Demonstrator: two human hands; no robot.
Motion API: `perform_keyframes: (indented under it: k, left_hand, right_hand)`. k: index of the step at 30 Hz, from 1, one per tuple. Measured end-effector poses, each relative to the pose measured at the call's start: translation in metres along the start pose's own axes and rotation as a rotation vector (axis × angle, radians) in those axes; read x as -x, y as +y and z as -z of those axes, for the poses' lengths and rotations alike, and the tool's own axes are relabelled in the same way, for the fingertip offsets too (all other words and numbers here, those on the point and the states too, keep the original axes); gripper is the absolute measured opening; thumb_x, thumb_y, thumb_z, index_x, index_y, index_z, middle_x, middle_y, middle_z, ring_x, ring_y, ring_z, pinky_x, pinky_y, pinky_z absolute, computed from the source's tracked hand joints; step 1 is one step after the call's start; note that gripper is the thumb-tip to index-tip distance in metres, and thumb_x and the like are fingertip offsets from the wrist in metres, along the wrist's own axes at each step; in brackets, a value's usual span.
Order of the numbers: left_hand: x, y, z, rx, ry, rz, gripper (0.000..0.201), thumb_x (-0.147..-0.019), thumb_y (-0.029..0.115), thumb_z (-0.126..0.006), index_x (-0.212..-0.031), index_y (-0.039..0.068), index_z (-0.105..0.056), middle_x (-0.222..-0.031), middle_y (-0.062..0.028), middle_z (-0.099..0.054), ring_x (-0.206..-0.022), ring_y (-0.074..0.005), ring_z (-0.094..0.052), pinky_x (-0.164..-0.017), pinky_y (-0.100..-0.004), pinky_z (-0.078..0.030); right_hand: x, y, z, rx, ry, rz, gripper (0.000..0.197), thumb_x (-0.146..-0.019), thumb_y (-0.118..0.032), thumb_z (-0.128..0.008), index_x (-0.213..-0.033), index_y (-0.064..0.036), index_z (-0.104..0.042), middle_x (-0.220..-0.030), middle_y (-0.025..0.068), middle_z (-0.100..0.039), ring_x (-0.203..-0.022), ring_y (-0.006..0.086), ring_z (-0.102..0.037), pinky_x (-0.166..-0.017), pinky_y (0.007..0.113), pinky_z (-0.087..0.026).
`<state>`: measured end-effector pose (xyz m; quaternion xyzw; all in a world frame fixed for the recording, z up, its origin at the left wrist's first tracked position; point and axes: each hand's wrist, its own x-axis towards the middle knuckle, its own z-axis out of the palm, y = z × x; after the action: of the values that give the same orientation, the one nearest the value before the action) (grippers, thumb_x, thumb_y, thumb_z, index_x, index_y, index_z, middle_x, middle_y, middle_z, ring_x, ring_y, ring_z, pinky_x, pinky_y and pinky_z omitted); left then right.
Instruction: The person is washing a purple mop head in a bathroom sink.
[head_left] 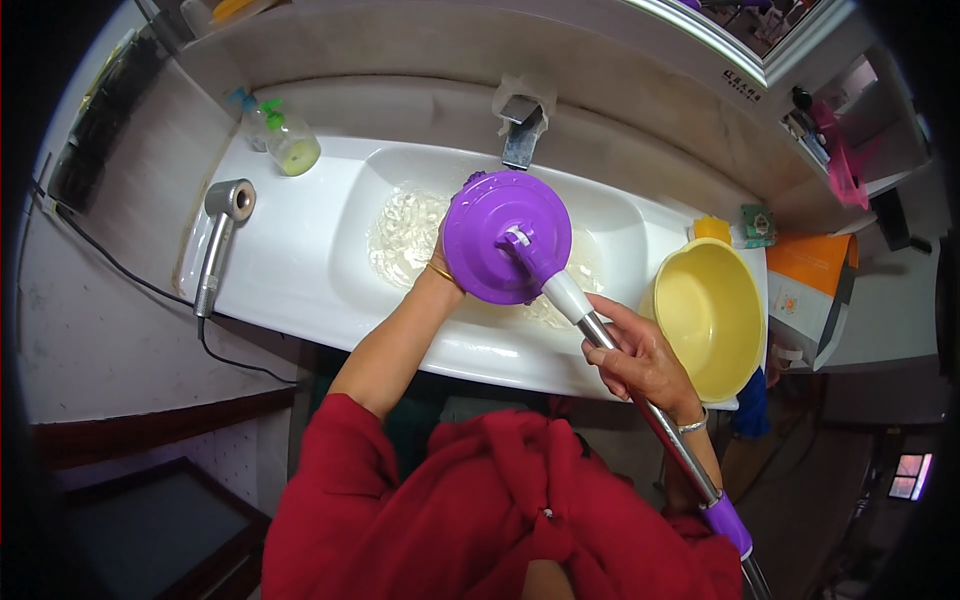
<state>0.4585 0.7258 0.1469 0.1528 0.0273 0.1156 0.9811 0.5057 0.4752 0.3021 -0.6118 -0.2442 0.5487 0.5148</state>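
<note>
A mop with a round purple head (480, 245) is tilted over the white sink (345, 215), flat purple top facing up. My left hand (441, 258) holds the head by its left edge; most of its fingers are hidden beneath the disc. From the purple joint and white collar, the mop's metal pole (655, 423) slants down to the right past my body. My right hand (645, 358) is closed lightly around that pole, just below the collar. Cloudy, rippling water (398, 237) lies in the basin under the mop head. The mop's underside is out of sight.
Above the basin is a metal faucet (520, 140). A yellow tub (705, 320) stands on the right of the sink. At the left are a grey hair dryer (222, 235) with its cord and two pump bottles (292, 142). An orange-and-white box (805, 290) sits beyond the tub.
</note>
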Motion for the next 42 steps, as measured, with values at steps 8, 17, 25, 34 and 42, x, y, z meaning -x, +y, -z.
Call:
perform_keyframes:
  k: [8,17,25,34,42]
  left_hand:
    - [0.005,-0.009,0.014,-0.494,-0.055,-0.059,0.032,-0.092,0.021,-0.045,-0.121,0.007,-0.049,-0.113,-0.0086,-0.057,-0.101,-0.0171,-0.056,-0.089,-0.0306,-0.048]
    - [0.026,-0.010,-0.050,-0.545,0.361,0.181,0.039,-0.093,0.035,-0.045,-0.123,0.011,-0.048,-0.118,-0.0079,-0.055,-0.107,-0.0165,-0.054,-0.091,-0.0335,-0.047]
    - [-0.013,0.032,0.075,-1.457,0.528,0.373,0.057,-0.089,0.053,-0.034,-0.124,0.009,-0.048,-0.119,-0.0178,-0.052,-0.107,-0.0311,-0.052,-0.088,-0.0454,-0.043]
    - [-0.038,-0.020,0.129,-2.450,0.045,0.001,0.022,-0.080,0.015,-0.054,-0.099,0.005,-0.059,-0.100,-0.0187,-0.054,-0.096,-0.0344,-0.053,-0.083,-0.0407,-0.046]
    - [-0.045,-0.011,0.138,-2.404,0.011,-0.129,0.016,-0.074,0.012,-0.057,-0.087,0.004,-0.061,-0.090,-0.0144,-0.057,-0.086,-0.0319,-0.057,-0.077,-0.0387,-0.048]
  right_hand:
    - [-0.002,0.004,-0.003,-0.030,-0.002,-0.028,0.056,-0.082,-0.003,-0.054,-0.133,0.0006,-0.031,-0.075,0.0033,-0.050,-0.046,0.0067,-0.044,-0.039,0.021,-0.036]
    - [-0.005,0.008,0.009,-0.075,0.048,-0.082,0.037,-0.083,-0.008,-0.059,-0.115,0.0012,-0.043,-0.073,0.0033,-0.053,-0.045,0.0051,-0.045,-0.038,0.019,-0.035]
    - [0.023,-0.013,0.019,-0.062,0.254,0.068,0.034,-0.082,-0.005,-0.059,-0.111,0.0036,-0.045,-0.072,0.0034,-0.053,-0.042,0.0041,-0.042,-0.036,0.018,-0.034]
    - [0.028,-0.017,0.025,-0.083,0.353,0.138,0.037,-0.082,-0.004,-0.057,-0.115,0.0055,-0.043,-0.077,0.0077,-0.054,-0.043,0.0046,-0.043,-0.035,0.018,-0.035]
    - [0.020,-0.017,0.022,-0.097,0.352,0.129,0.038,-0.081,-0.004,-0.057,-0.116,0.0059,-0.043,-0.078,0.0085,-0.056,-0.043,0.0048,-0.043,-0.036,0.017,-0.034]
